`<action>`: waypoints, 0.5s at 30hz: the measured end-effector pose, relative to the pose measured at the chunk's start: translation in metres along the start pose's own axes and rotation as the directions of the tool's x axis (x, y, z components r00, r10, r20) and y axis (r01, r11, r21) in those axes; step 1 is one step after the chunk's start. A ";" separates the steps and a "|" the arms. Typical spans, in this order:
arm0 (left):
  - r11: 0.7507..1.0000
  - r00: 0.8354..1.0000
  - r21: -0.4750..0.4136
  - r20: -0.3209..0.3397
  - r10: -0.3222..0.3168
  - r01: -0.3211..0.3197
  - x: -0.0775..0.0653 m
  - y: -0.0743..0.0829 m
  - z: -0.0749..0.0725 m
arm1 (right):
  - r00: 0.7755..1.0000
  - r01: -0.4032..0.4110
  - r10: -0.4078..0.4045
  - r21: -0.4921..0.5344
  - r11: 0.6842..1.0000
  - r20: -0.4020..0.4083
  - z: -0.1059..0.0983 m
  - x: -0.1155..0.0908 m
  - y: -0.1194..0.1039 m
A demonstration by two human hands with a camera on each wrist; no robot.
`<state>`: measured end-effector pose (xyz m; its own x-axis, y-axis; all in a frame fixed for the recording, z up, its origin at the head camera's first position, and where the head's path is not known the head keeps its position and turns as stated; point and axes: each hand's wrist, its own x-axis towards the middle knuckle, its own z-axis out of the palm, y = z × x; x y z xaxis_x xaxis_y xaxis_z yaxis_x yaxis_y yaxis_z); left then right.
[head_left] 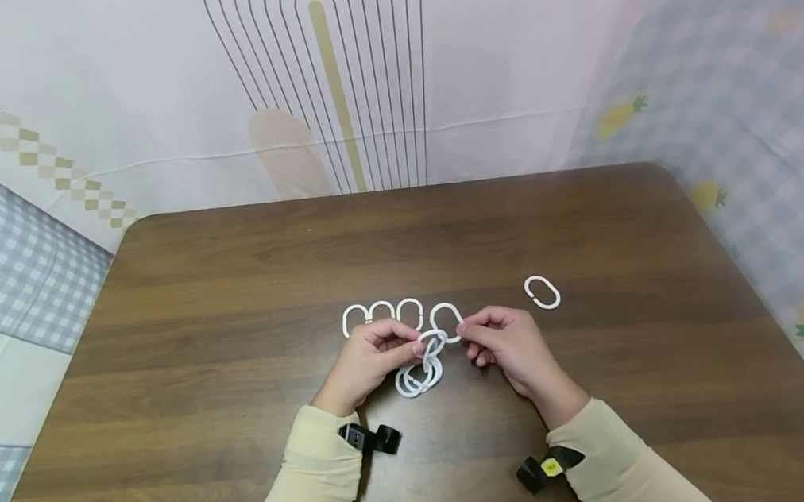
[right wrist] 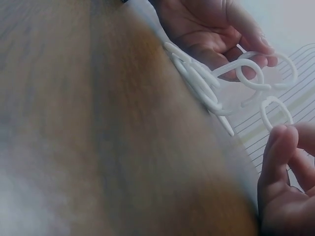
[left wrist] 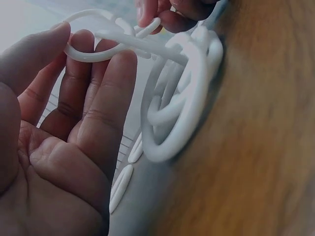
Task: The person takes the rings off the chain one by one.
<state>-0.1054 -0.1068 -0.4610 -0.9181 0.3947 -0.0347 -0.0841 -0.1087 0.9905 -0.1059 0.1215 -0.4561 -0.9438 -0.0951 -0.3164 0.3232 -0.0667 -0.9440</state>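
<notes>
Near the middle of the table, my left hand (head_left: 368,359) pinches a white plastic C-shaped link (left wrist: 91,58) between thumb and fingertips. From that link hangs a short chain of similar links (left wrist: 197,105), bunched low over the wood. My right hand (head_left: 514,346) pinches another white oval link (head_left: 443,306) between thumb and index finger. Its lower edge overlaps the left-hand link in the head view. In the right wrist view, the right fingertips (right wrist: 283,132) grip the lower end of this link, opposite the left hand.
Three white links (head_left: 381,305) lie in a row just beyond the left hand, partly covered by it. One more loose link (head_left: 554,295) lies farther right, past the right hand. The brown wooden table (head_left: 232,274) meets a patterned cloth (head_left: 500,59) at its far edge.
</notes>
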 end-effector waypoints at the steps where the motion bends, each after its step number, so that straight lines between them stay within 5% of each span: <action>1: 1.000 1.000 -0.003 0.002 -0.004 0.005 0.000 0.000 0.000 | 1.000 0.000 0.000 -0.028 1.000 -0.007 0.000 0.001 -0.001; 6: 0.999 1.000 -0.026 0.008 -0.018 0.018 0.003 -0.003 -0.002 | 0.999 -0.005 0.000 -0.132 0.991 -0.038 0.000 0.008 -0.004; 15: 0.994 0.999 -0.103 0.034 -0.027 0.031 0.008 -0.005 -0.001 | 1.000 -0.030 0.030 -0.173 0.984 -0.004 -0.002 0.020 -0.007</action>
<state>-0.1130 -0.1035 -0.4659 -0.9019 0.4282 -0.0573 -0.1516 -0.1894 0.9701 -0.1275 0.1225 -0.4564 -0.9342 -0.0927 -0.3446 0.3345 0.1092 -0.9360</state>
